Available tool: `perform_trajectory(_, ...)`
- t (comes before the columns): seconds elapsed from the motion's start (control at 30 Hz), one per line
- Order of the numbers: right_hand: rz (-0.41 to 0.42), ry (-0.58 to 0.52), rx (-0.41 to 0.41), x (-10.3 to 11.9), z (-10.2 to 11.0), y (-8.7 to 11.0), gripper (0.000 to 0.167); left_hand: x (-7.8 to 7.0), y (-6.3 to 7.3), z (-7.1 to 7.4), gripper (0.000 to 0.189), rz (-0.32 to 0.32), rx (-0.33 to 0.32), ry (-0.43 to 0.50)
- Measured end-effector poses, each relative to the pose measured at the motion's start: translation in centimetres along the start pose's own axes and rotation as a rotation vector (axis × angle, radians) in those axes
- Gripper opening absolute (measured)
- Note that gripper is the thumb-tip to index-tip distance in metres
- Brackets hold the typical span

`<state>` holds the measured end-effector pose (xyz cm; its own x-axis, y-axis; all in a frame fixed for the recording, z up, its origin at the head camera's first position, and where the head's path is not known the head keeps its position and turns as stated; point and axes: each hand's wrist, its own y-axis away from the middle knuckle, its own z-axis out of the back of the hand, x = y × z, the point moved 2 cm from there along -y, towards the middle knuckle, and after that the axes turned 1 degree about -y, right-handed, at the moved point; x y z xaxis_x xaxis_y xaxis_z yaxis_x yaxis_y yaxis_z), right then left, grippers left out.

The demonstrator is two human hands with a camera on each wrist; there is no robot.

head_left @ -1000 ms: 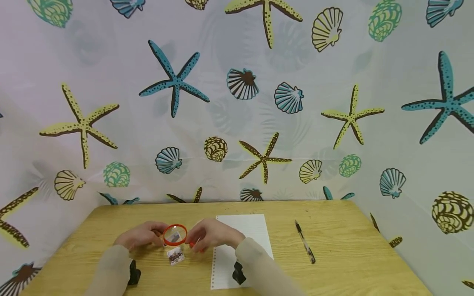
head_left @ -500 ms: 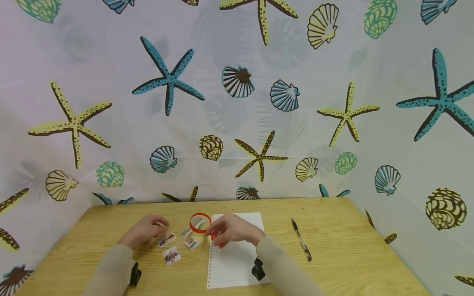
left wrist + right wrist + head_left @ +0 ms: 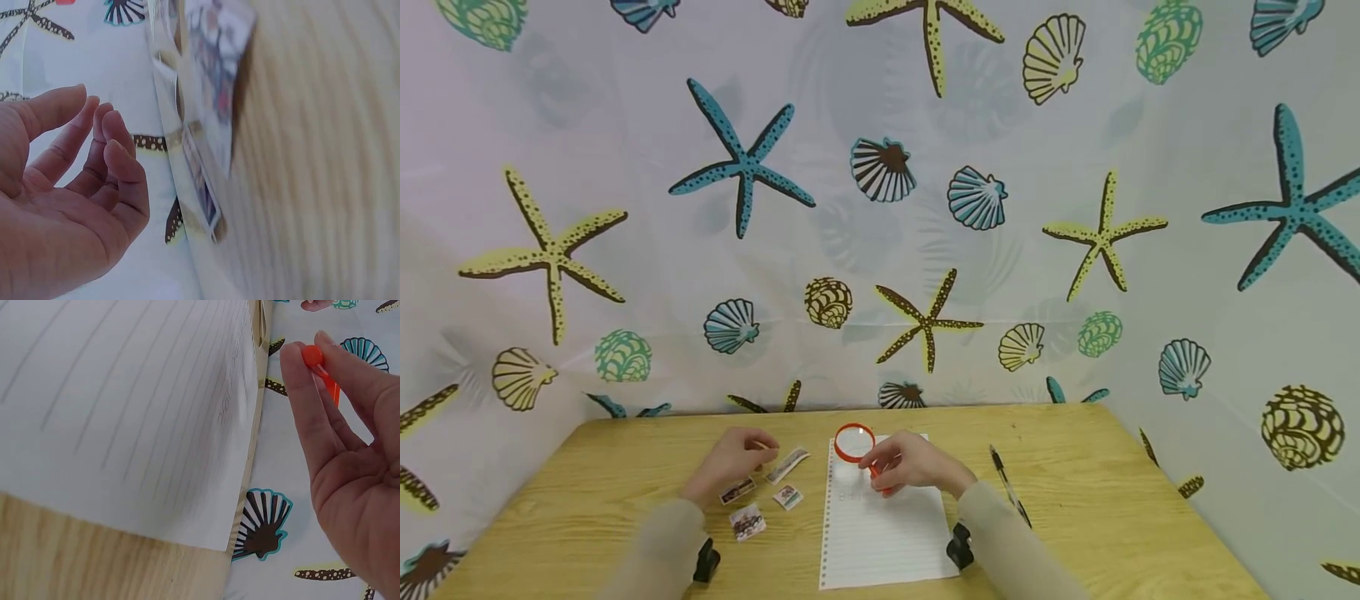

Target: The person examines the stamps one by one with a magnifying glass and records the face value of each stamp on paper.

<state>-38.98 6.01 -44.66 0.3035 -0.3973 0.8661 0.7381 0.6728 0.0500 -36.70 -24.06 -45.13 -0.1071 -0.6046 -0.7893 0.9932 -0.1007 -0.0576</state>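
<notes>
In the head view my right hand (image 3: 917, 462) pinches the handle of a red-rimmed magnifying glass (image 3: 854, 425) above the lined sheet (image 3: 883, 550). The right wrist view has the red handle end (image 3: 312, 355) between thumb and fingertips. My left hand (image 3: 737, 462) hovers by several small picture pieces on the left of the table; its fingers (image 3: 128, 165) are loosely bent around nothing in the left wrist view. Nearest to it are a long strip (image 3: 787, 465) and a dark picture (image 3: 737, 490). A small square (image 3: 788, 497) and a larger picture (image 3: 747, 522) lie closer to me.
A black-capped clear pen (image 3: 1011, 487) lies right of the paper, partly behind the right sleeve. Faint writing (image 3: 853, 497) shows on the sheet. The wooden table (image 3: 1105, 500) ends at a white curtain (image 3: 925, 242) printed with shells and starfish.
The magnifying glass in my right hand has moved rightward from over the picture pieces to over the paper. My left hand first drew away from the lens, then shifted right towards the long strip.
</notes>
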Motion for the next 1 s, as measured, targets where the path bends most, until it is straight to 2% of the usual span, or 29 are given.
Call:
perform_trajectory(0.07,-0.003,0.007,-0.016,-0.4,0.3,0.3,0.030,-0.5,0.0,-0.7,0.023,0.002,-0.004,-0.001)
perform_trajectory(0.27,-0.025,-0.023,-0.038,-1.3,0.9,1.5,0.030,-1.2,-0.1,-3.0,0.023,0.033,0.005,0.086)
perform_trajectory(0.43,-0.033,-0.022,-0.055,-1.9,1.6,2.2,0.030,-1.9,-0.6,-4.7,0.026,0.045,0.003,0.071)
perform_trajectory(0.77,-0.044,0.009,-0.071,-3.0,3.3,3.7,0.029,-4.2,-1.3,-7.3,0.027,-0.044,0.084,0.065)
perform_trajectory(1.0,-0.082,0.019,-0.113,-4.2,4.5,4.9,0.028,-5.4,-1.6,-8.8,0.034,-0.037,0.160,0.027)
